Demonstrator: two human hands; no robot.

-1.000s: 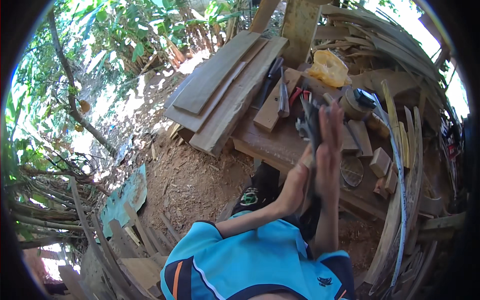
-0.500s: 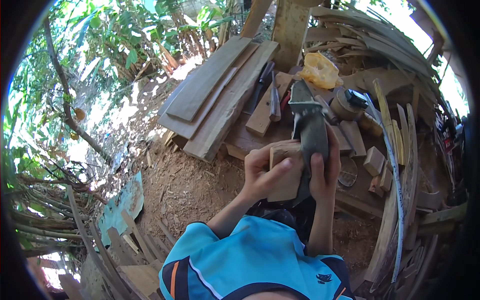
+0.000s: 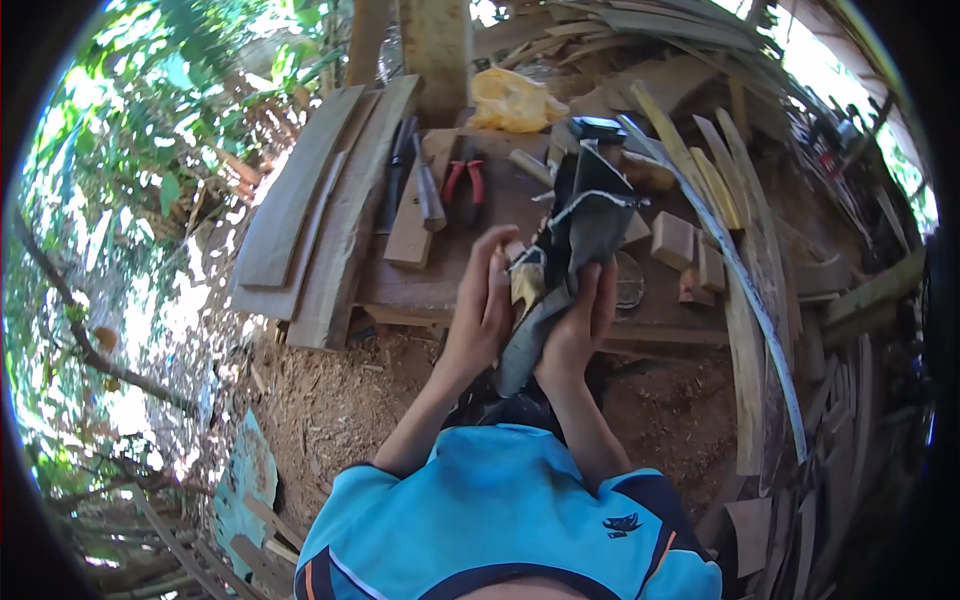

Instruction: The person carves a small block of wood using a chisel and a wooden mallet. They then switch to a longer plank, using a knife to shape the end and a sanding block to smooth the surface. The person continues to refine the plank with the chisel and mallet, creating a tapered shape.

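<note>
Close in front of me, above the near edge of the workbench (image 3: 400, 296), both my hands are raised. My left hand (image 3: 482, 305) grips a pale wooden block (image 3: 527, 284) from its left side; only a small part of the block shows, the rest being covered. A dark grey cloth (image 3: 597, 228) with frayed, whitish edges lies against the block and stands up above it. Its lower end hangs down between my wrists. My right hand (image 3: 575, 325) is closed round the cloth from the right, some of its fingers hidden behind it.
Red-handled pliers (image 3: 464, 184) and a chisel (image 3: 428, 190) lie on the bench. Boards (image 3: 300, 195) lean at the left. Small wood blocks (image 3: 676, 241) sit at the right beside a long pale blue strip (image 3: 755, 285). A yellow plastic bag (image 3: 515, 100) lies behind.
The view has swung to the right. My hands have turned the block and cloth; the block's broad face no longer shows, and the cloth now covers most of it.
</note>
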